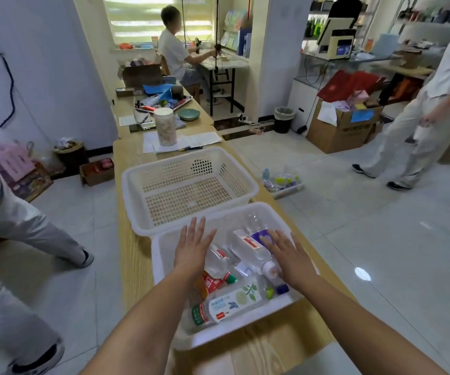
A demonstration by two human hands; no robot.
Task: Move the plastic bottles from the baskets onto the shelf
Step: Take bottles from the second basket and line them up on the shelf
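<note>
Wooden table (137,266) runs near to far, carrying two white mesh baskets that touch. Of these, the far basket (130,201) shows a bare mesh floor, while the near basket (157,263) holds the bottles (232,301), jumbled on their sides. On the floor to the right, a tray (290,191) holds more. Over the near basket hover the left hand (192,247) and right hand (288,255), fingers straight and spread, gripping nothing.

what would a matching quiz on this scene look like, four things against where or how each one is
Things
1 far basket
2 near basket
3 floor basket
4 tall jar

Places or states
a on the floor, right of the table
b on the table, holding nothing
c standing on papers
d on the table, holding plastic bottles

Pairs: 1-b, 2-d, 3-a, 4-c
</note>
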